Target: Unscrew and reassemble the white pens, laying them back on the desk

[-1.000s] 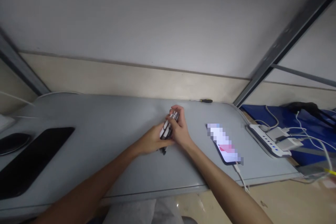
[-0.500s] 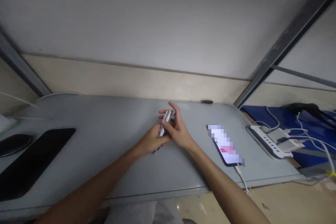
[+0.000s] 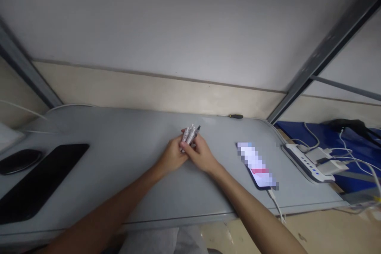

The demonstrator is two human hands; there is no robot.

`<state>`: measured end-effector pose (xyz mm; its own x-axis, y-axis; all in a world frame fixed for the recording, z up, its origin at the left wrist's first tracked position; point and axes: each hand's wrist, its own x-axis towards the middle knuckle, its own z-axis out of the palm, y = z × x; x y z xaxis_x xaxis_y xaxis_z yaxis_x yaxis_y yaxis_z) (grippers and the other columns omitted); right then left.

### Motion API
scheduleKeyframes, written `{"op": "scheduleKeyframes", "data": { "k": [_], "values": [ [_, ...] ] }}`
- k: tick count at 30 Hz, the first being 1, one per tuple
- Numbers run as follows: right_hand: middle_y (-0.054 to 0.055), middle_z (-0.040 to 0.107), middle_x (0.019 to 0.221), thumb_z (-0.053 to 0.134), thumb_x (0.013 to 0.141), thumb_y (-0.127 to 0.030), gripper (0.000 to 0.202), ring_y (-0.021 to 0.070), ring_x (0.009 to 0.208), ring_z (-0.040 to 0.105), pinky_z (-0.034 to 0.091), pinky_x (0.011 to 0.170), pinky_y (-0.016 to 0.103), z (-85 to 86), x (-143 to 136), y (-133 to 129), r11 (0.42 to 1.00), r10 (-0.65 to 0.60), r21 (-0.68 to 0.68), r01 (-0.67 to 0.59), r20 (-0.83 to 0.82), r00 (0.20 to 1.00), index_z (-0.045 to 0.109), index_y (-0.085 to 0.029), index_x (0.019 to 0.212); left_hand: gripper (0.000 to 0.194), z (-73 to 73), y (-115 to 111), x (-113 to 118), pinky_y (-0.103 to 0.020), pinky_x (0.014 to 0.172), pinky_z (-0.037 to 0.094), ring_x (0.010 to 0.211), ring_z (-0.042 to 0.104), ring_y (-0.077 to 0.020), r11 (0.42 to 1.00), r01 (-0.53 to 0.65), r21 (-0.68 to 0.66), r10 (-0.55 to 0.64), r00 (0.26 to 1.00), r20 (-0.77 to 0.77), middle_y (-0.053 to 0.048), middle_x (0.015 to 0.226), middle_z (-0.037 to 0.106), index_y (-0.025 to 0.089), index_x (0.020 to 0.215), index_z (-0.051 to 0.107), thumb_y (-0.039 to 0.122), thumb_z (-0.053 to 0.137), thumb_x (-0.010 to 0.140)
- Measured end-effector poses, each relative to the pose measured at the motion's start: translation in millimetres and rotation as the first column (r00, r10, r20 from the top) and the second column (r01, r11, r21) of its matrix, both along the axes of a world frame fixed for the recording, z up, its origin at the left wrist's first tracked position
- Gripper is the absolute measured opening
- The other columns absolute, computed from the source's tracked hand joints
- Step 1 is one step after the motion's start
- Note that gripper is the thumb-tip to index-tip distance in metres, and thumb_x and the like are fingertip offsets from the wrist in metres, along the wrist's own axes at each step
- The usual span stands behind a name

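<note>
A bundle of several pens [image 3: 188,137], mostly white with one dark-tipped, stands up at a slant between my hands over the middle of the desk. My left hand [image 3: 172,154] is closed around the bundle from the left. From the right, my right hand [image 3: 203,154] is closed on it too, with its thumb across the front of the pens. My fingers hide the lower ends of the bundle.
On the right lie a phone [image 3: 256,166] with its screen lit and a white power strip [image 3: 303,160] with plugs and cables. A screwdriver [image 3: 235,116] lies at the back edge. At left are a long black pad [image 3: 50,178] and a black oval object [image 3: 20,161].
My right hand's fingers, raised and spread before, have closed around the pens. A dark-tipped pen now shows at the bundle's right side. The view has shifted slightly.
</note>
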<state>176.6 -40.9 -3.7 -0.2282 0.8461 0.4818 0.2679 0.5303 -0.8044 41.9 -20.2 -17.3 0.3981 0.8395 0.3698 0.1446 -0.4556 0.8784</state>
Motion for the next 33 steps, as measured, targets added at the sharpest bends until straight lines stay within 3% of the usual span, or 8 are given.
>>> {"op": "scheduleKeyframes", "data": {
  "k": [5,15,20,23,27,29,33],
  "values": [
    [0.007,0.062,0.102,0.054,0.091,-0.038,0.023,0.02,0.094,0.058,0.046,0.087,0.035,2.7,1,-1,0.997,-0.037,0.07,0.033,0.054,0.998,0.057,-0.019,0.103,0.029,-2.0,-1,0,-0.028,0.076,0.053,0.084,0.065,-0.0184,1.0,0.025,0.008,-0.025,1.0,0.003,-0.006,0.095,0.07,0.016,0.106,0.062,0.017,0.055,0.078],
    [0.006,0.059,0.094,0.057,0.089,-0.038,0.02,0.0191,0.088,0.056,0.045,0.082,0.032,2.4,0,1,0.986,-0.069,0.161,0.051,0.105,0.992,0.056,-0.019,0.094,0.013,-3.5,0,0,-0.024,0.064,0.05,0.071,0.063,-0.0158,0.999,0.037,-0.008,-0.037,0.999,-0.009,-0.004,0.078,0.07,0.012,0.083,0.067,0.017,0.058,0.076],
    [0.004,0.054,0.086,0.058,0.088,-0.038,0.02,0.0179,0.081,0.052,0.044,0.076,0.031,1.7,1,3,0.982,-0.097,0.174,0.072,0.136,0.986,0.053,-0.019,0.086,0.014,-0.2,0,1,-0.025,0.069,0.052,0.075,0.064,-0.0162,0.997,0.051,-0.053,-0.049,0.998,0.039,-0.005,0.08,0.07,0.012,0.082,0.068,0.021,0.06,0.076],
    [0.007,0.056,0.097,0.06,0.087,-0.037,0.026,0.0192,0.089,0.053,0.046,0.081,0.034,3.2,6,4,0.983,-0.104,0.161,0.087,0.103,0.989,0.054,-0.018,0.104,0.016,2.7,-1,2,-0.025,0.071,0.052,0.075,0.064,-0.0155,0.997,0.024,-0.075,-0.022,0.999,0.034,-0.004,0.08,0.069,0.013,0.086,0.067,0.025,0.06,0.077],
    [0.01,0.055,0.117,0.062,0.086,-0.036,0.051,0.0202,0.103,0.055,0.046,0.088,0.035,7.0,17,5,0.984,-0.134,0.11,0.142,-0.075,0.988,0.043,-0.02,0.13,0.02,4.1,-2,1,-0.021,0.055,0.046,0.06,0.057,-0.012,0.99,-0.064,-0.124,0.059,0.997,-0.041,0.0,0.067,0.064,0.014,0.084,0.065,0.033,0.063,0.079],
    [0.009,0.057,0.115,0.063,0.085,-0.037,0.046,0.0195,0.1,0.056,0.048,0.085,0.033,8.9,21,5,0.99,-0.111,0.079,0.118,-0.089,0.99,0.048,-0.021,0.125,0.024,3.5,-2,-1,-0.02,0.052,0.044,0.058,0.056,-0.0116,0.988,-0.087,-0.132,0.081,0.995,-0.051,0.0,0.066,0.063,0.013,0.084,0.065,0.036,0.064,0.079],
    [0.005,0.061,0.094,0.06,0.088,-0.037,0.021,0.0175,0.086,0.057,0.047,0.077,0.03,10.3,19,4,0.997,-0.028,0.069,0.024,0.063,0.998,0.06,-0.018,0.096,0.022,1.2,1,-2,-0.022,0.063,0.049,0.069,0.06,-0.0137,0.997,-0.038,-0.074,0.036,0.999,-0.016,-0.003,0.076,0.068,0.012,0.089,0.067,0.032,0.063,0.079]
  ]
}}
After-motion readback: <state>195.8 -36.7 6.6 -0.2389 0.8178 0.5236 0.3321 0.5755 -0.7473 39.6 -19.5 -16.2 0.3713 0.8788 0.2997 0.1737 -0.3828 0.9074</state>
